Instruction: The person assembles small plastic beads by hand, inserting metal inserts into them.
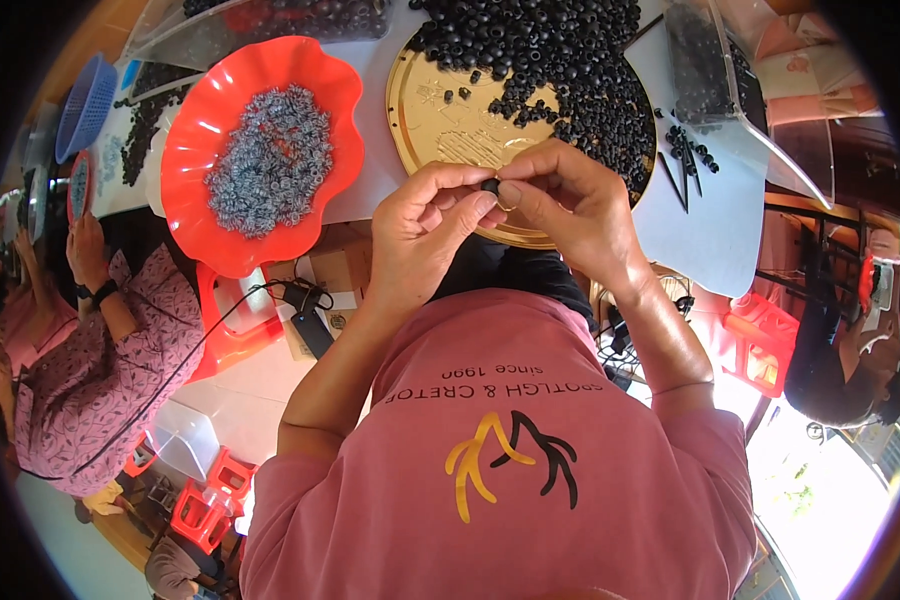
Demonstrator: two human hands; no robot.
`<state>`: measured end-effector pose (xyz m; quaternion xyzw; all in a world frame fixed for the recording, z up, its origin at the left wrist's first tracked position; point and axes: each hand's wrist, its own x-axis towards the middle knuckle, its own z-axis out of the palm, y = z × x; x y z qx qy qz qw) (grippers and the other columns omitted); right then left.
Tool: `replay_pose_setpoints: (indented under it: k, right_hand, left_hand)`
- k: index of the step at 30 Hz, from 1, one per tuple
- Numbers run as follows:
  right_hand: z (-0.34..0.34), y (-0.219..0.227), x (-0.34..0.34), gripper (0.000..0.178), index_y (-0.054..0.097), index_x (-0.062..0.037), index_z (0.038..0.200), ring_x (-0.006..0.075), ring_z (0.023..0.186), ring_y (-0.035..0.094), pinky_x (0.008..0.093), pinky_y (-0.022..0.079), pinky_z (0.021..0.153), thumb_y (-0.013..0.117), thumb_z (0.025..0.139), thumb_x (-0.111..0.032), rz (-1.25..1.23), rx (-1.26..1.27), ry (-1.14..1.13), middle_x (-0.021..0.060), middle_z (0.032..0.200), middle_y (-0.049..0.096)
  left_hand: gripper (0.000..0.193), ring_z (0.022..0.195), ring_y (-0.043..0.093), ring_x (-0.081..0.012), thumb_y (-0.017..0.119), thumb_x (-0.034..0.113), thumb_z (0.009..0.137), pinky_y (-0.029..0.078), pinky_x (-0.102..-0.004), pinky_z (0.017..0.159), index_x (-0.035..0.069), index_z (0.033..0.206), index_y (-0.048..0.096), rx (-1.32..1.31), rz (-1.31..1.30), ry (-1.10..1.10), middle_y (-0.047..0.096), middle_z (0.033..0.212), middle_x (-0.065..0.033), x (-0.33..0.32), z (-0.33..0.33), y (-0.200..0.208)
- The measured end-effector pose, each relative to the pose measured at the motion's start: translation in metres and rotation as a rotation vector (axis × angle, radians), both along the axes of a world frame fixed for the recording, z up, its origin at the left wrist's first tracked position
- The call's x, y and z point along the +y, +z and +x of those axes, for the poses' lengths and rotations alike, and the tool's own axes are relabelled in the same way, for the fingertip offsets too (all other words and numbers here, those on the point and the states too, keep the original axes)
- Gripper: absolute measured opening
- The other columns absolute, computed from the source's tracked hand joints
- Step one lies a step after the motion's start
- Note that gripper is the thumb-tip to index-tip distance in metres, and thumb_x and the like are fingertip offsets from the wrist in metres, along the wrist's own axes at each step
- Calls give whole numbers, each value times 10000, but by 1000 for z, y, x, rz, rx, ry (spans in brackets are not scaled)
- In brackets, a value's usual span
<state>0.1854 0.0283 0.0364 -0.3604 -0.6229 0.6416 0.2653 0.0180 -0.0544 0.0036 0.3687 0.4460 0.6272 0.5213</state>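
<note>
Over the near edge of a golden tray [420, 122], my two hands meet fingertip to fingertip. Between thumb and index finger, my left hand [422, 207] pinches a small black round plastic part [490, 186]. My right hand [572, 205] closes its thumb and index finger on the right side of the same part. The fingertips cover much of it, so any smaller piece there is hidden. Many black round plastic parts [530, 45] with holes are heaped on the tray's far and right side. A red wavy-rimmed bowl [192, 205] left of my hands holds a pile of small metal springs [275, 160].
Black rods [673, 182] and loose black parts lie right of the tray, near a clear plastic bin [795, 150]. Another clear bin [170, 35] stands far left. A blue basket [85, 105], co-workers on both sides [110, 370], and red stools [760, 340] surround the table.
</note>
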Motion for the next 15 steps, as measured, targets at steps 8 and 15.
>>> replay_pose_setpoints:
  k: [8,15]
  right_hand:
    - [-3,-7,-27,227,677,10,1156,235,1108,623,302,556,844,626,939,-29,495,5,-92,163,1214,591]
    - [-14,-9,48,133,720,-34,1012,205,804,681,319,527,670,671,906,-98,546,-186,-132,103,1012,671]
  left_hand:
    - [208,895,692,-179,618,17,963,580,-300,823,-50,1160,603,-285,-12,21,685,1029,-122,12,8,2]
    - [215,854,688,-193,620,44,961,573,-316,785,-33,1162,613,-453,-31,-95,691,1028,-133,3,-1,-7]
